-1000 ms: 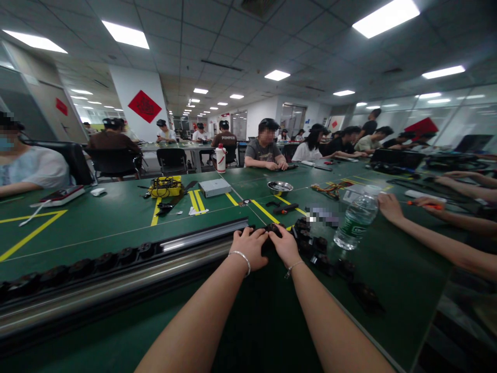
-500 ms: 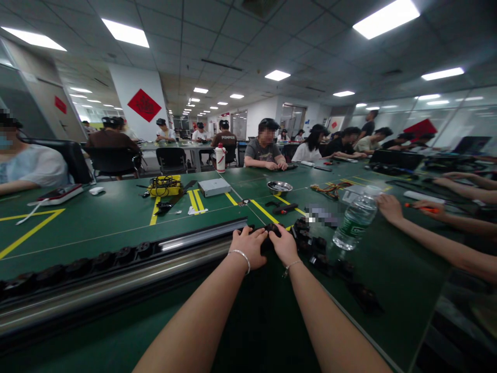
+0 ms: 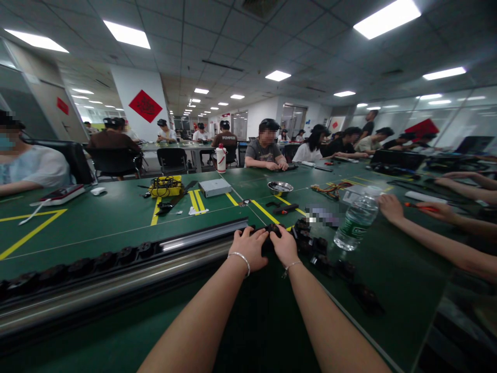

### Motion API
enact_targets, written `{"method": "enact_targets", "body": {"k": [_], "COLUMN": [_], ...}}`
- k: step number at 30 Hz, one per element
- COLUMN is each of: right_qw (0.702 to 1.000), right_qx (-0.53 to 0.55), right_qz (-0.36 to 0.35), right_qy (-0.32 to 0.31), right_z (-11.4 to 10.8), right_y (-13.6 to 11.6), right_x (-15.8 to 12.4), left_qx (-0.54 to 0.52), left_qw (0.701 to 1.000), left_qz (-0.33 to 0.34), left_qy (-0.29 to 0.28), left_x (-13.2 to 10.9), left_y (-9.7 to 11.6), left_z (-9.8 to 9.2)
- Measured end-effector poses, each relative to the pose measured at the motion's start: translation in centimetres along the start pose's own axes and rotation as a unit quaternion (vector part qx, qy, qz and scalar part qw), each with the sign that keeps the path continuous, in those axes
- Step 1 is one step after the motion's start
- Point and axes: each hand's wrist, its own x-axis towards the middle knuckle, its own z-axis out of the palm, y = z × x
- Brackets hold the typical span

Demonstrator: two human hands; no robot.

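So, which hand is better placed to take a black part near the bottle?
The right hand, I think: it is nearer to the black parts, while the left hand is by the rail, farther away. The right may first need to leave the dark piece at its fingertips.

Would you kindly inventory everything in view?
Table: one, green, foreground
Rails: unclear count, black and silver, left foreground
Small parts: many, black, by rails and hands
Bottle: one, clear, right
Bowl: one, silver, table centre
Box: one, grey, beyond rails
Bundle: one, yellow and black, left of box
Wires: several, orange, right of bowl
Flask: one, white, far edge
Chairs: several, black, beyond table
People: many, mixed clothing, around tables
Diamonds: several, red, walls
Lights: many, white, ceiling
Left hand: one, silver bracelet, at rails
Right hand: one, silver bracelet, at small part
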Motion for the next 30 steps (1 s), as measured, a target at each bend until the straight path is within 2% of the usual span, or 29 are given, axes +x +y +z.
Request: {"method": "enact_targets", "body": {"k": [12, 24, 30], "right_qw": [1.0, 0.999, 0.999], "right_qx": [-0.018, -0.017, -0.01], "right_qz": [-0.022, 0.004, 0.004], "right_qy": [0.009, 0.049, 0.052], "right_z": [-0.2, -0.5, -0.3], "right_y": [-0.3, 1.2, 1.1], "right_x": [-0.1, 0.9, 0.8], "left_qx": [-0.013, -0.011, -0.012], "left_qw": [1.0, 0.999, 1.0], "left_qz": [0.009, 0.001, 0.007], "left_qy": [-0.002, -0.03, -0.015], "left_x": [0.3, 0.1, 0.1], "left_y": [-0.4, 0.0, -0.1], "left_z": [0.5, 0.0, 0.2]}}
